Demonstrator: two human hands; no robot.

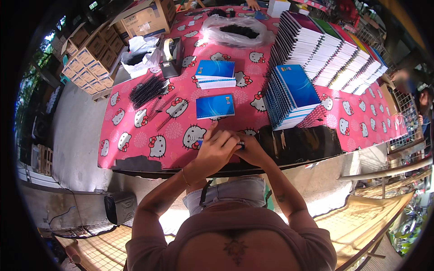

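Note:
At the table's near edge, my left hand [216, 151] and my right hand [251, 152] come together, closed on a blue notebook [199, 143] seen edge-on and mostly covered by my fingers. Wire loops of a coil [195, 137] stick out left of my left hand. My left index finger points forward while the other fingers curl. Just beyond lies a single blue-covered notebook [215, 107] without a visible coil. Behind it sits a short stack of the same blue notebooks [216, 72]. To the right stands a taller stack of coil-bound blue notebooks [298, 88].
Loose black coils [147, 91] lie left on the pink patterned tablecloth [174, 131]. Behind them are a tape dispenser [171, 56] and white plastic bag [140, 56]. A clear bag of coils [237, 31], cardboard boxes [147, 20] and tall notebook stacks [312, 49] stand farther back. Another person's hand [253, 5] shows at the far edge.

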